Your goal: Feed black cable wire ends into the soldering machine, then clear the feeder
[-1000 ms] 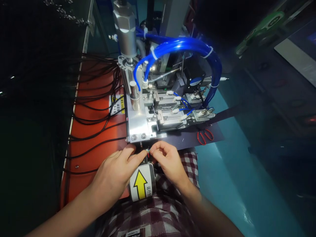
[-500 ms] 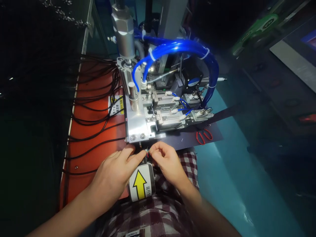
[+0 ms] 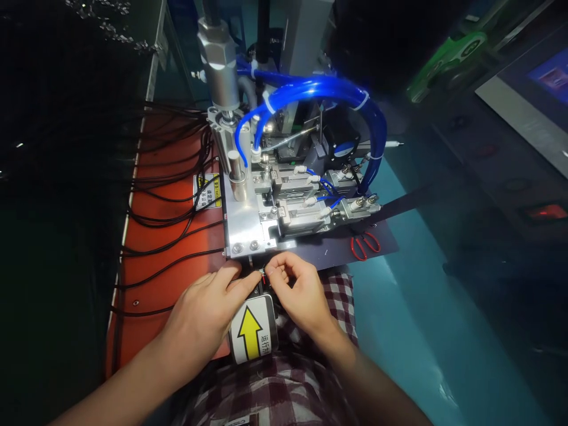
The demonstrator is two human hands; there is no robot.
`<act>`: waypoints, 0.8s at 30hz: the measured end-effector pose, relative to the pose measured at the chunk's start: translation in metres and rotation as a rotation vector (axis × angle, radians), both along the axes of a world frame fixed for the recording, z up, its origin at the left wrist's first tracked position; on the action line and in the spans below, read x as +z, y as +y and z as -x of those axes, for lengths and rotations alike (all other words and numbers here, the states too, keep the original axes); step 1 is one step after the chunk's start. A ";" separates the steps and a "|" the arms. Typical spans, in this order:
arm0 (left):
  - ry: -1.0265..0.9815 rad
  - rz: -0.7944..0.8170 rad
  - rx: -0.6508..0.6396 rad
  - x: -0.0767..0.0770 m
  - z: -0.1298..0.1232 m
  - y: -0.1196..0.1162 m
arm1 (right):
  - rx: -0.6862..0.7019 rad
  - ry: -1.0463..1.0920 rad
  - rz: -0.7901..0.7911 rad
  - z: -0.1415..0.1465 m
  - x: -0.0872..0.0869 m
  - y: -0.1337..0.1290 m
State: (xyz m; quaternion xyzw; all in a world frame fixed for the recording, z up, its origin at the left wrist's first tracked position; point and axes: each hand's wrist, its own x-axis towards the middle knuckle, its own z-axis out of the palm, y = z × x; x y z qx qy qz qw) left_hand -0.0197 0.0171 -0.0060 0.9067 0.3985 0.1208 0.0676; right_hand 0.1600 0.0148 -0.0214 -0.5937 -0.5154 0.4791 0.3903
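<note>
One tiny part (image 3: pixel 263 277), indistinct, partly hidden between left hand (image 3: pixel 205 307) and right hand (image 3: pixel 302 294)

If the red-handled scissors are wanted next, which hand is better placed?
The right hand, I'd judge: it is nearer the red-handled scissors, which lie on the dark plate to its right. The left hand is farther off, beside the yellow-arrow label.

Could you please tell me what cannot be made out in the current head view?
All in the head view:
Small part with a bit of red, between left hand and right hand: too small to identify, partly covered by fingertips.
Screen: contents blurred, cut off by the right edge.
Label on the checked cloth: cut off by the bottom edge.
Green object: too blurred to identify.
</note>
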 end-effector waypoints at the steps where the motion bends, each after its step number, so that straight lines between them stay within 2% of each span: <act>1: 0.002 0.000 0.000 0.000 0.000 0.000 | 0.005 -0.043 -0.026 0.001 0.002 0.000; 4: 0.004 0.007 -0.001 0.000 -0.001 0.001 | 0.007 -0.109 -0.033 0.003 0.003 0.000; 9: 0.005 0.021 0.007 -0.001 0.000 0.000 | -0.016 0.059 0.210 -0.003 -0.010 0.002; 12: -0.010 0.029 0.016 -0.002 0.000 -0.001 | -0.064 0.104 0.252 -0.006 -0.015 0.002; 19: -0.038 0.029 -0.012 -0.001 -0.001 0.003 | -0.044 0.120 0.128 0.005 -0.008 0.002; 24: -0.048 0.010 -0.002 0.000 -0.001 0.003 | -0.043 -0.163 -0.149 0.009 -0.003 -0.002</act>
